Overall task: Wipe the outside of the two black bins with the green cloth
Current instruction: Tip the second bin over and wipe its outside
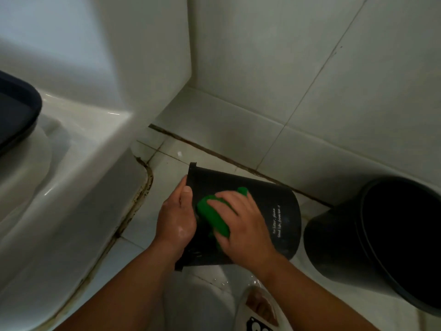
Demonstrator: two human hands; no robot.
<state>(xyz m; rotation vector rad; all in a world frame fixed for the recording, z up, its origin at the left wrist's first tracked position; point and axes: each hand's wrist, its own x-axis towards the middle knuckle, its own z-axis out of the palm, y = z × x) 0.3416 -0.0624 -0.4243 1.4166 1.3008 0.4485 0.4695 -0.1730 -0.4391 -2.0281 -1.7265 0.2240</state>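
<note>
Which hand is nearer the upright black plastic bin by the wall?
Right. The right hand holds the green cloth on the tipped black bin, left of the upright black plastic bin; the left hand grips that bin's rim, farther left.

Green cloth (pixel 207 207) lies on the tipped black bin (pixel 274 199), second bin (pixel 334 237) standing nearby
</note>
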